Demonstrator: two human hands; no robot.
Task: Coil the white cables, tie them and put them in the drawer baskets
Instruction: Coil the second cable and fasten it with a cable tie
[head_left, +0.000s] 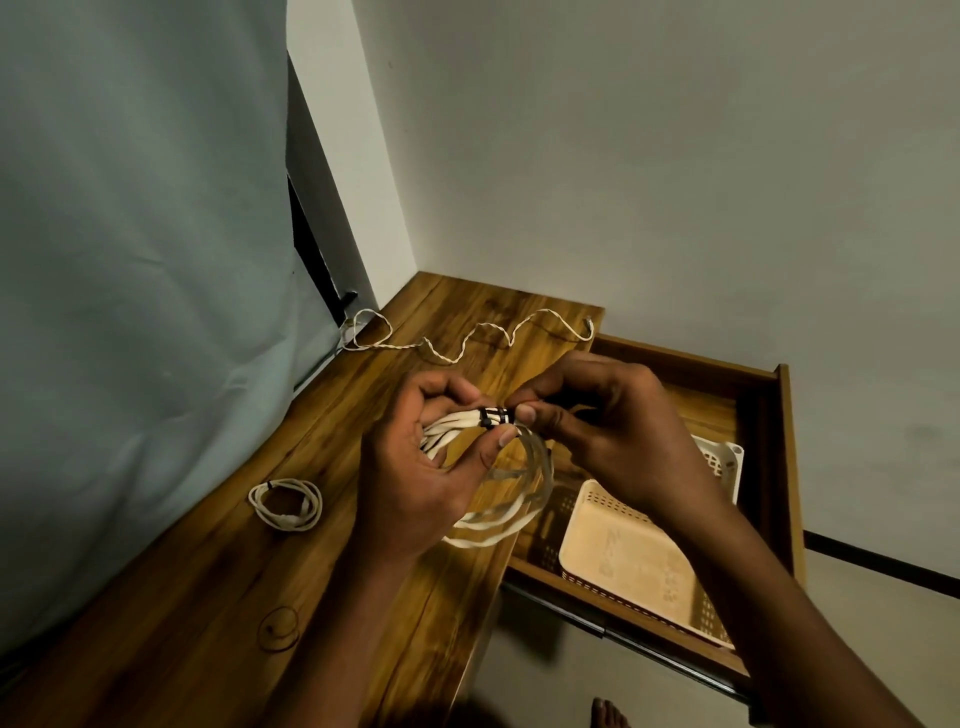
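Wooden desktop (291, 561) fills the lower left of the head view, set into a corner of pale walls, with a grey-blue curtain (135, 260) hanging along its far-left edge. Taking the open drawer (779, 467) at the desk's right side as the landmark, two perforated plastic baskets lie inside it: a peach basket (631, 558) nearer the person and a white basket (722, 457) behind it, mostly hidden by the right forearm. Three white cables are in sight. One large coil (511, 512) is held in the air just left of the drawer's front corner, above the desk edge. The left hand (431, 467) curls round the top of this coil, thumb and fingers pinching the bundled strands. The right hand (597, 431) meets it from the drawer side, fingertips pinching a black tie (494, 417) wrapped round the coil. A second, small coil (287, 504), already bound with a dark tie, lies flat on the desk well left of the drawer. A third, loose cable (467, 338) snakes uncoiled along the desk's back, from the curtain to the drawer's rear corner. One bare foot (610, 714) shows on the floor below the drawer.
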